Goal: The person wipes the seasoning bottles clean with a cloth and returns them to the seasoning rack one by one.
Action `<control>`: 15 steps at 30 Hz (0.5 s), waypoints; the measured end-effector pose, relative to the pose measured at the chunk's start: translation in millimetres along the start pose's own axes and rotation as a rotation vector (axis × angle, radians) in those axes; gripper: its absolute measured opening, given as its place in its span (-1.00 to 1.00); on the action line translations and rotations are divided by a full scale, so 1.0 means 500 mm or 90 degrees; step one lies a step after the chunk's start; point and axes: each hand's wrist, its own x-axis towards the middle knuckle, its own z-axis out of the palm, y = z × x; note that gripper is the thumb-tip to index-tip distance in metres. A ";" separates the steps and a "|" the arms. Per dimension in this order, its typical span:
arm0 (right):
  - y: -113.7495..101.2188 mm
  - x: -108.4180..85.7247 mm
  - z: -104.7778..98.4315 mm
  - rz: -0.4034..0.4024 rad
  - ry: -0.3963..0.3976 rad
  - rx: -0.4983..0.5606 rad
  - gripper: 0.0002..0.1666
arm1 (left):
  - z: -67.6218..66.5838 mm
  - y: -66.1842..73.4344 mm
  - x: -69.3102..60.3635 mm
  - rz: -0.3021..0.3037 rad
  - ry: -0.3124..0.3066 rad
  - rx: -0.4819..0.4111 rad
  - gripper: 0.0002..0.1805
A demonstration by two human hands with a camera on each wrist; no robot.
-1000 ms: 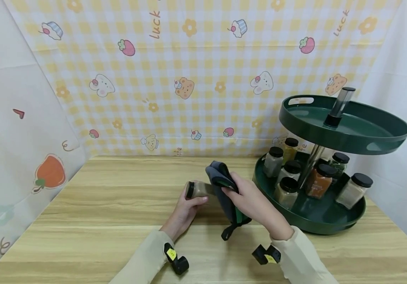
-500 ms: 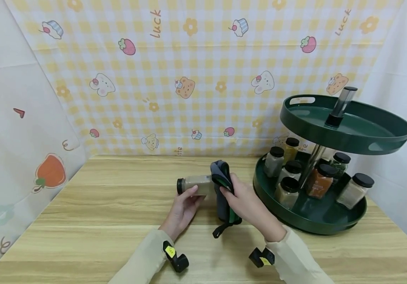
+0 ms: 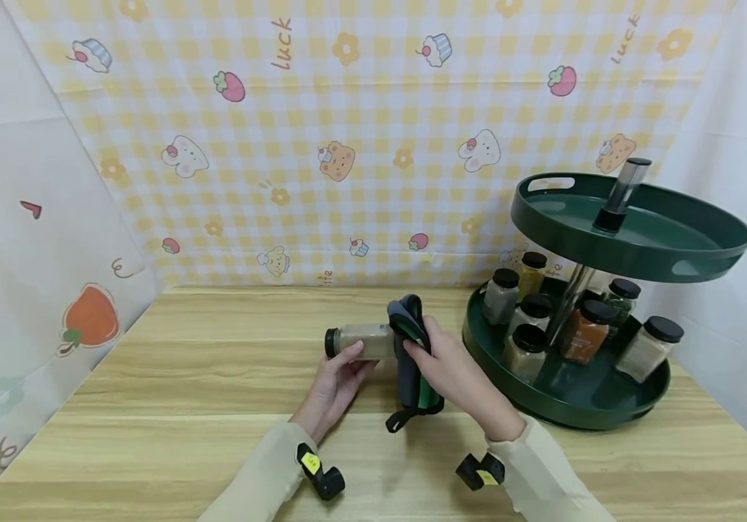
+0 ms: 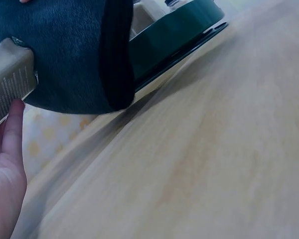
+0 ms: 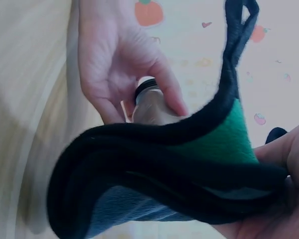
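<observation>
My left hand grips a spice jar lying on its side above the table, its black lid pointing left. Thumb and fingers lie on opposite sides of the glass. A folded grey and green cloth with black edging is in my right hand, pinched between thumb and fingers. The cloth covers the jar's bottom end, so that end is hidden in the head view. In the left wrist view the cloth meets the jar's base. The right wrist view shows the cloth's hanging loop.
At the right stands a green two-tier turntable rack. Several black-lidded spice jars, among them an orange one, stand on its lower tier. A tilted jar leans near its right rim. A checked curtain hangs behind the wooden table.
The jar has turned more level and shifted slightly left in my left hand. My right hand with the cloth has moved a little left, then stayed nearly still.
</observation>
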 end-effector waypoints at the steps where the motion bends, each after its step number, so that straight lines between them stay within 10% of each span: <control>1: -0.002 -0.001 -0.002 -0.006 0.003 0.012 -0.72 | -0.001 0.000 0.000 0.001 0.000 0.000 -0.55; 9: -0.008 -0.002 -0.008 -0.036 0.023 0.052 -0.71 | -0.004 0.001 0.002 0.007 0.014 -0.015 -0.55; 15: 0.009 0.009 0.010 0.026 -0.045 -0.069 -0.73 | -0.004 -0.001 0.002 0.007 0.024 -0.011 -0.57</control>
